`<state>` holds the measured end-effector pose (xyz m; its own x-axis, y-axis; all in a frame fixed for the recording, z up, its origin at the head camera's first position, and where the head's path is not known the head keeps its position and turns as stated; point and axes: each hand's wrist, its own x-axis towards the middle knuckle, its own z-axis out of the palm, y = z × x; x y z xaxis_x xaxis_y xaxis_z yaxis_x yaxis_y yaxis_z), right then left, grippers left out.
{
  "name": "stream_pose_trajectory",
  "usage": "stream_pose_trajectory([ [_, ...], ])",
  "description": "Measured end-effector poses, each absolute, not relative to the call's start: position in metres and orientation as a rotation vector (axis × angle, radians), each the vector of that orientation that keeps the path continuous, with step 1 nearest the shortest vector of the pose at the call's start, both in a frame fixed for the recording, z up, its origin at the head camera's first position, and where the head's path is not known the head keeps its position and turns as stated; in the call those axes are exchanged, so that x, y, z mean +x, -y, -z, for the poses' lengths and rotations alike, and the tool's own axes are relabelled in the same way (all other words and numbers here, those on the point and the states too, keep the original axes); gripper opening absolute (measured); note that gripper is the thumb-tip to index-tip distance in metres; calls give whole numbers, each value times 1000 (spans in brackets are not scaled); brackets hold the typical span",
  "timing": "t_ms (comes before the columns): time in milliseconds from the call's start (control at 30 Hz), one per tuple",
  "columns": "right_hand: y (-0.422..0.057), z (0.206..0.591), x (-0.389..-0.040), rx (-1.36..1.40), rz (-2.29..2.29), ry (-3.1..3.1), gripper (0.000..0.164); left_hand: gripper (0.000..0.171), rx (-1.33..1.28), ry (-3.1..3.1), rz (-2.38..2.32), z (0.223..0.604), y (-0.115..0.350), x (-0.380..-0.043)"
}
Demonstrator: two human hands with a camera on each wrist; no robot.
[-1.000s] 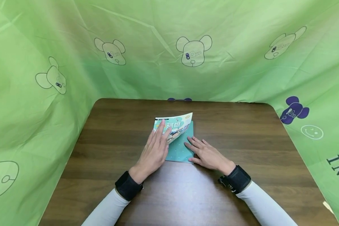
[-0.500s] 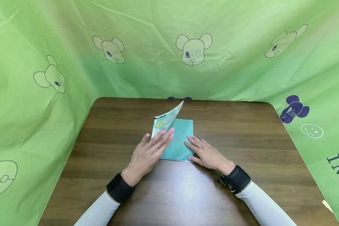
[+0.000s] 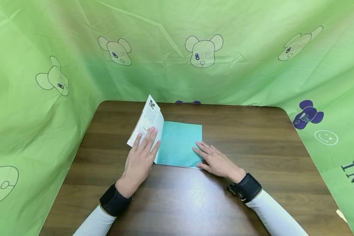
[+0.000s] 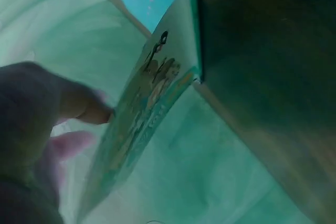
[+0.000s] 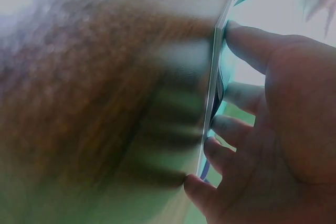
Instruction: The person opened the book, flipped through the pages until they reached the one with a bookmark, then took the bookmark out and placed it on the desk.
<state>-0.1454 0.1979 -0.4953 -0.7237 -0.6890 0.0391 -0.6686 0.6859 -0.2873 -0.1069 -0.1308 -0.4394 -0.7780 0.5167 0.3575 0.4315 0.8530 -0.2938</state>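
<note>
While lying on the wooden table [image 3: 177, 203], seen as a thin open book [image 3: 178, 142], pointing lengthwise toward the green cloth [image 3: 153, 82] behind; dotted turquoise at right, white and printed inside the tilted-up cover [image 3: 151, 116]. Touched there by the straight-fingered left hand [image 3: 139, 160], at its right edge by the spread right hand [image 3: 217, 163].

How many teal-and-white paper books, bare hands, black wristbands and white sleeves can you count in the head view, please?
Teal-and-white paper book: 1
Bare hands, left hand and right hand: 2
Black wristbands: 2
White sleeves: 2
Total: 7
</note>
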Motion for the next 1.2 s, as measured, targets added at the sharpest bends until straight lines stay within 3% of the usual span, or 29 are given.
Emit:
stream_pose_trajectory([
  [300,-199,496,-145,-1145,451,-2821,67,48,-641,3070,-73,446,138,-97],
  [600,-201,497,-145,-1151,443,-2827,68,61,-557,3354,253,452,135,-97],
  [1200,-221,493,-143,-1157,466,-2824,68,63,-590,3464,407,462,124,-99],
])
